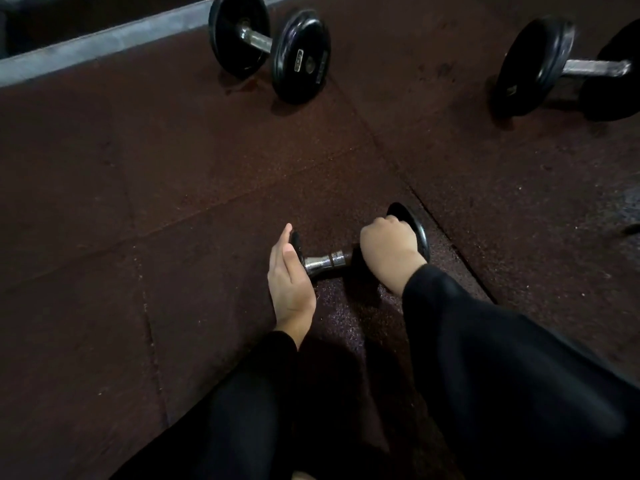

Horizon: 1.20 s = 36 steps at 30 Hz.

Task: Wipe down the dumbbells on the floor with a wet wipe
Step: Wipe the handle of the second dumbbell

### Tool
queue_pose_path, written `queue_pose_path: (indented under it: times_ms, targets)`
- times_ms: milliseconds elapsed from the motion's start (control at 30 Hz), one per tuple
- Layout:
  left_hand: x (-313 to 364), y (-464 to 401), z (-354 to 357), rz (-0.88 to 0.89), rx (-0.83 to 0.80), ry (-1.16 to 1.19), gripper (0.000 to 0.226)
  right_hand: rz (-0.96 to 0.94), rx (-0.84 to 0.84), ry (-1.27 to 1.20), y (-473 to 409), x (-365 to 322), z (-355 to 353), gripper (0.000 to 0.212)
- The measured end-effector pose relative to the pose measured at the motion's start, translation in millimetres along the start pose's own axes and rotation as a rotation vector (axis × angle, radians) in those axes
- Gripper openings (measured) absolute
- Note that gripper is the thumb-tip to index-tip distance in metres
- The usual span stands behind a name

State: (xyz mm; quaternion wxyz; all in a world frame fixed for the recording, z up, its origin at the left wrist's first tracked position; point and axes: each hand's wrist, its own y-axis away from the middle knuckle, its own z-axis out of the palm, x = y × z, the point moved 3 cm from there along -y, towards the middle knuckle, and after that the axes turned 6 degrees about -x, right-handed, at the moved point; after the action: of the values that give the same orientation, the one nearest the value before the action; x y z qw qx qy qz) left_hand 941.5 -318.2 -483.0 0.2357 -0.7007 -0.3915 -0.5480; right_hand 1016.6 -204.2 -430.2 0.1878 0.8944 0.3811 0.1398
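Note:
A small black dumbbell (325, 262) with a chrome handle lies on the dark rubber floor in front of me. My left hand (290, 284) cups its left end plate, fingers flat against the outer face. My right hand (389, 252) is curled over the rim of its right plate. No wet wipe shows in either hand; anything under the palms is hidden. Both arms wear black sleeves.
A larger black dumbbell (268, 46) rests at the top centre beside a grey ledge (104, 43). Another large dumbbell (568, 69) lies at the top right. The floor is dark red-brown rubber tiles (173, 168) with visible seams.

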Motion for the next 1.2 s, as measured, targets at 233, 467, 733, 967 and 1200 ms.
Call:
queue_pose_path:
  times_ms: [233, 467, 733, 967, 1200]
  targets:
    - [-2, -1, 0, -0.002, 0.009, -0.018, 0.046, 0.078, 0.000, -0.027, 3, -5, 0, 0.033]
    - [-3, -1, 0, 0.011, 0.005, -0.004, 0.048, 0.100, 0.186, -0.116, 20, -6, 23, 0.036]
    - [-2, -3, 1, 0.000, 0.033, 0.054, 0.055, -0.091, 0.459, -0.443, 24, 0, 22, 0.008]
    - [-2, -2, 0, -0.016, 0.045, 0.051, 0.056, -0.464, 0.377, -0.563, 21, -47, 26, 0.008]
    - [-1, -2, 0, -0.038, 0.042, 0.056, 0.055, -0.434, 0.365, -0.498, 11, -57, 13, 0.009]
